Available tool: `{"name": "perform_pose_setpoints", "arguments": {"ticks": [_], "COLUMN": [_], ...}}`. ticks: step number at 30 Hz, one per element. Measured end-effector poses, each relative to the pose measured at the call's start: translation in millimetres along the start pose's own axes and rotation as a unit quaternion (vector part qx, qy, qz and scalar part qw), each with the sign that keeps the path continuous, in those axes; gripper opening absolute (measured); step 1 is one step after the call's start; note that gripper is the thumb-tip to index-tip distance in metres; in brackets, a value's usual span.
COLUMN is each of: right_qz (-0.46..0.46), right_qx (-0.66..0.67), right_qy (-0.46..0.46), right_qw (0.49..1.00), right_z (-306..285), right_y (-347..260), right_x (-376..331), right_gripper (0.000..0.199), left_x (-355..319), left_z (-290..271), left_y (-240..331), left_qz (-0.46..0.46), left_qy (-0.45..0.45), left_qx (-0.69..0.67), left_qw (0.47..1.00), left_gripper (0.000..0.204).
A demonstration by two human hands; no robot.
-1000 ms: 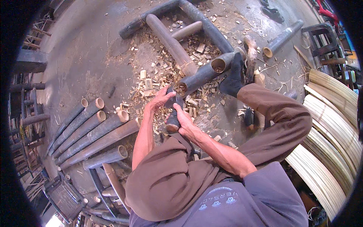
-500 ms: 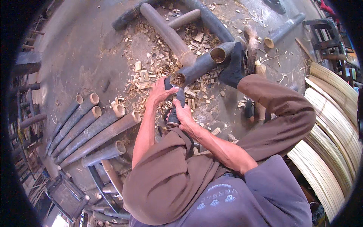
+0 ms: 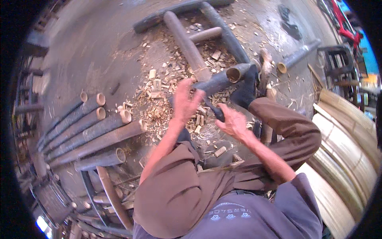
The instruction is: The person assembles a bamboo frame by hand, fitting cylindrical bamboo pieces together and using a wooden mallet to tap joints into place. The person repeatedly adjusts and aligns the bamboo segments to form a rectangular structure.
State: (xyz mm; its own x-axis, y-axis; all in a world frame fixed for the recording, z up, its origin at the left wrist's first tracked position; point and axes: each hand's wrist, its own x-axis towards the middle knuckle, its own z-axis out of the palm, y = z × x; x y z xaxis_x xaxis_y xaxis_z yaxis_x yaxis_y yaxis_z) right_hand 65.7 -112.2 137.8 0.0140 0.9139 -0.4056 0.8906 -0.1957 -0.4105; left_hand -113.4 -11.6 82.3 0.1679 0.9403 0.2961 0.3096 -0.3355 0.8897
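Observation:
A dark bamboo pole (image 3: 217, 84) lies slanting in front of me, with a round hole in its upper side near the far end. My dark-covered foot (image 3: 244, 89) is against that far end. My left hand (image 3: 187, 104), blurred, hovers over the pole's near end with fingers apart and hides that end. My right hand (image 3: 234, 122) is closed round the dark handle of a knife (image 3: 217, 113), which points up and left toward the pole. Motion blur and the left hand obscure most of its blade.
A joined bamboo frame (image 3: 185, 44) lies beyond the pole. Wood chips (image 3: 159, 107) litter the floor. Several cut bamboo poles (image 3: 91, 131) fan out at left. Pale bamboo strips (image 3: 338, 143) are stacked at right, below a loose pole (image 3: 298, 55).
My right hand has moved right and away from the pole's near end with the knife. My left hand has come off its grip there and shifted right. The whole view has shifted slightly.

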Motion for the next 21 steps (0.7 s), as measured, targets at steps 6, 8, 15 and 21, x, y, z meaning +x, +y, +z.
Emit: {"name": "perform_pose_setpoints", "arguments": {"ticks": [6, 8, 15, 21], "right_qz": [-0.206, -0.206, -0.232, -0.208], "right_qx": [-0.371, -0.398, -0.506, -0.5], "right_qy": [0.017, -0.042, -0.097, -0.127], "right_qw": [0.905, 0.893, 0.825, 0.831], "right_z": [-27, -39, -47, -29], "right_y": [43, 32, -1, 0], "right_x": [49, 65, 107, 106], "right_gripper": [0.031, 0.031, 0.029, 0.03], "left_x": [-24, -25, -18, -28], "left_z": [77, 85, 106, 104], "left_y": [6, -4, -37, -54], "left_qz": [0.038, -0.018, 0.001, -0.059], "left_qy": [-0.213, -0.225, -0.06, -0.116], "left_qx": [-0.029, -0.051, -0.076, -0.146], "left_qw": [0.976, 0.973, 0.995, 0.981], "left_gripper": [0.044, 0.039, 0.034, 0.039]}}
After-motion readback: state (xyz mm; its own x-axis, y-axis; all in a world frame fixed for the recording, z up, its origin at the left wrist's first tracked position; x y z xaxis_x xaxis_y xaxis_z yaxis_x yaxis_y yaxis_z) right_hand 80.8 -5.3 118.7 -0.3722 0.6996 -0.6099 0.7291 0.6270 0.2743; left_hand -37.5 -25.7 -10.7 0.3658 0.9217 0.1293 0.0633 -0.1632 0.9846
